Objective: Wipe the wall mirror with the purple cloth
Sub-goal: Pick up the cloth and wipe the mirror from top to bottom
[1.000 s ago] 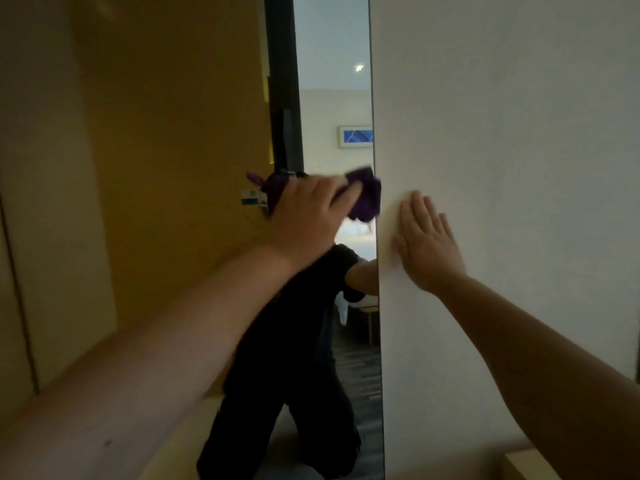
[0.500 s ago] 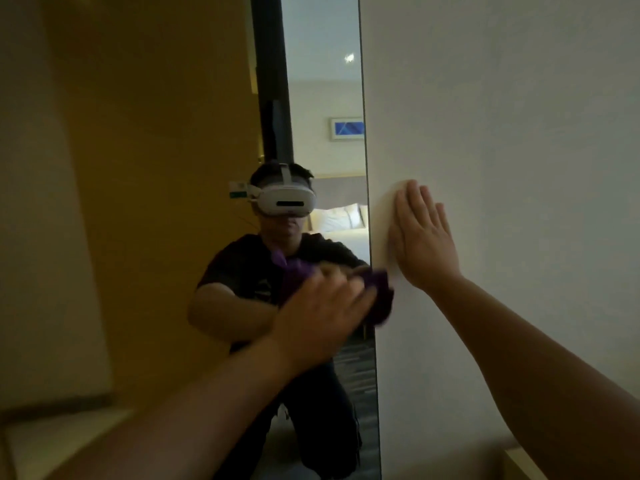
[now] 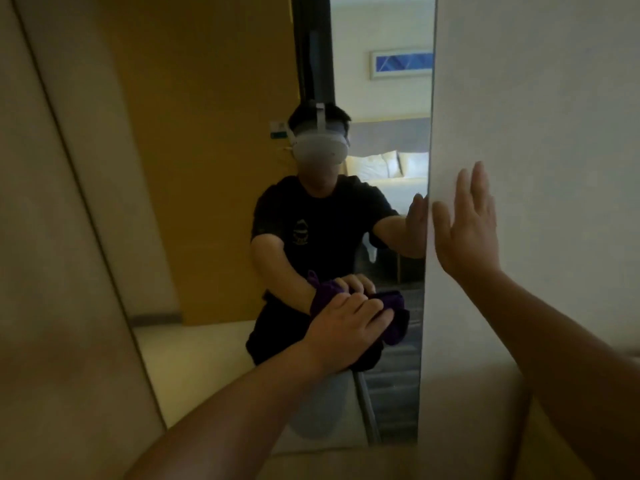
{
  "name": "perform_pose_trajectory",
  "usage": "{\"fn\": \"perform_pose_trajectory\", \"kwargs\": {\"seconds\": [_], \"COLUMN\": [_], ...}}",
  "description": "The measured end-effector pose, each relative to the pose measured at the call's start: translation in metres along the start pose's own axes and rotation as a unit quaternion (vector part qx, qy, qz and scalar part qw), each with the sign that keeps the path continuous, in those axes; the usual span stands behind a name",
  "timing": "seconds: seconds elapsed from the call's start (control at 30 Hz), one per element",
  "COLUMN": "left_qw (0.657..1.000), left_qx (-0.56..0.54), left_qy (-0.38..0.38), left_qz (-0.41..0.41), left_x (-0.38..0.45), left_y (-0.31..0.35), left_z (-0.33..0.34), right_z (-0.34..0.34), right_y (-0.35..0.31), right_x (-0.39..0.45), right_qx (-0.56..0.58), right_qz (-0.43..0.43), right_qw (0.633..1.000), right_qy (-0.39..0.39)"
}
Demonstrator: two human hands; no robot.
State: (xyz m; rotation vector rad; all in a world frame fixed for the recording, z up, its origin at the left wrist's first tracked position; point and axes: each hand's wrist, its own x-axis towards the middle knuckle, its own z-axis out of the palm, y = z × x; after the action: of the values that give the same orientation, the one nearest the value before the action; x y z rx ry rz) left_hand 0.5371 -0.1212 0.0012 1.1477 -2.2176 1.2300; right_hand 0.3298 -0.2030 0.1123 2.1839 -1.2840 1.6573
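Mid-wipe, the left hand (image 3: 349, 329) presses the bunched purple cloth (image 3: 393, 322) against the lower wall mirror (image 3: 221, 202), the right hand (image 3: 465, 230) lies open, empty, beside the mirror; lower glass likely next.

text: none legible | shirt emblem (image 3: 300, 233): blurred | wall tag (image 3: 278, 129): unreadable

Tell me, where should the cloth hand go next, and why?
Probably further down. The left hand presses the purple cloth against the wall mirror low on the glass, with a strip below it down to the bottom edge not yet reached; the right hand rests flat on the wall.
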Motion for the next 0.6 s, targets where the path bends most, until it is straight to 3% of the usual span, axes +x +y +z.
{"fn": "perform_pose_trajectory", "kwargs": {"seconds": [0.13,0.33,0.47,0.6], "left_qw": [0.997,0.984,0.971,0.964], "left_qx": [-0.010,0.024,0.083,0.136], "left_qy": [0.016,0.021,0.040,0.104], "left_qz": [-0.077,-0.178,-0.220,-0.205], "left_x": [-0.085,-0.201,-0.229,-0.220], "left_y": [-0.002,-0.026,-0.073,-0.123], "left_z": [-0.010,-0.043,-0.065,-0.083], "right_z": [0.039,0.114,0.146,0.164], "right_y": [-0.029,-0.080,-0.122,-0.147], "right_x": [-0.077,-0.154,-0.167,-0.163], "right_qx": [0.037,-0.033,-0.060,-0.113], "right_qz": [-0.056,-0.202,-0.273,-0.307], "right_qw": [0.998,0.974,0.954,0.939], "right_qy": [-0.010,-0.101,-0.108,-0.107]}}
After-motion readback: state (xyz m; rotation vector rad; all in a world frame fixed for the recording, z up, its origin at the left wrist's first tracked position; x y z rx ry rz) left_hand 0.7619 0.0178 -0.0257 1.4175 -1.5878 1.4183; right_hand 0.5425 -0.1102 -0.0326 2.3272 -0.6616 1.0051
